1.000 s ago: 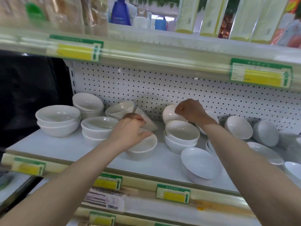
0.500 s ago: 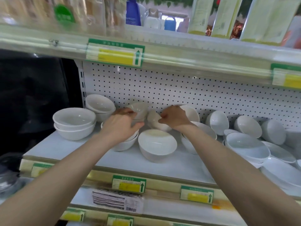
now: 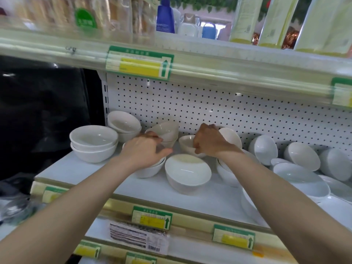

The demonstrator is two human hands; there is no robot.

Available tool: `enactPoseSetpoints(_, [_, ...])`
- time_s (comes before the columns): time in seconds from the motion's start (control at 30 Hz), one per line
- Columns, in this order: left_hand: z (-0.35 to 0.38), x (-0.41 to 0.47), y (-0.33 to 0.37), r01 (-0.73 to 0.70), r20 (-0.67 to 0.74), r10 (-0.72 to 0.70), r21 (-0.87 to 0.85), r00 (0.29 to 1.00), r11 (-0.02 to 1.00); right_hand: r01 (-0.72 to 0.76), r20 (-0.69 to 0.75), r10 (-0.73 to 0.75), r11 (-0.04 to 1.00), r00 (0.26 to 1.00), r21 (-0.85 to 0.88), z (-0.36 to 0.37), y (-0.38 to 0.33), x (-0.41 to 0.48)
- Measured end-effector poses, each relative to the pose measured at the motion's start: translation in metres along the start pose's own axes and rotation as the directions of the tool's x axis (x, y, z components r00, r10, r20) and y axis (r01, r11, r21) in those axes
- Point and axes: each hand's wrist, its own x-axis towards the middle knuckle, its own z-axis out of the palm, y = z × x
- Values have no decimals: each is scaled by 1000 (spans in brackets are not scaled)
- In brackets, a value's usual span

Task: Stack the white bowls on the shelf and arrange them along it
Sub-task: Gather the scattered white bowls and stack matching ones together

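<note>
Right grip (image 3: 208, 142) pinches one bowl (image 3: 187, 144) at its rim; left grip (image 3: 142, 152), spread loose, covers a two-bowl stack (image 3: 150, 171)

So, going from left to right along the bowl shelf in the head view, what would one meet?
Stack of two bowls → left hand → single upright front bowl → right hand, gripping a small bowl → bowl tipped on its side → far-right tipped bowl.
</note>
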Motion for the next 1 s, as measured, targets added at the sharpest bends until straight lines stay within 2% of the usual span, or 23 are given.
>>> enactPoseSetpoints(0.1, [-2, 0, 0, -14, -11, 14, -5, 1000, 1000, -10, 41, 7, 998, 999, 68, 4, 1, 0])
enactPoseSetpoints(0.2, [-7, 4, -9, 4, -35, -6, -46, 999, 999, -81, 49, 69, 953, 996, 291, 2, 4, 5])
enactPoseSetpoints(0.3, [-14, 14, -30, 35, -27, -37, -97, 999, 995, -162, -85, 226, 868, 970, 470, -9, 7, 24])
enactPoseSetpoints(0.4, [-18, 28, -43, 29, 19, -28, -58, 999, 998, -253, -108, 369, 795, 923, 551, -21, -3, 46])
enactPoseSetpoints(0.6, [-14, 44, -61, 40, 190, -34, -28, 981, 999, -466, 59, 515, 712, 855, 526, -14, -33, 85])
enactPoseSetpoints(0.8, [-7, 44, -73, 8, 230, 10, -81, 973, 997, -542, 159, 579, 581, 799, 606, -6, -45, 94])
enactPoseSetpoints(1.0, [-6, 46, -73, -33, 268, 67, -127, 961, 991, -607, 268, 580, 533, 769, 589, 0, -46, 100])
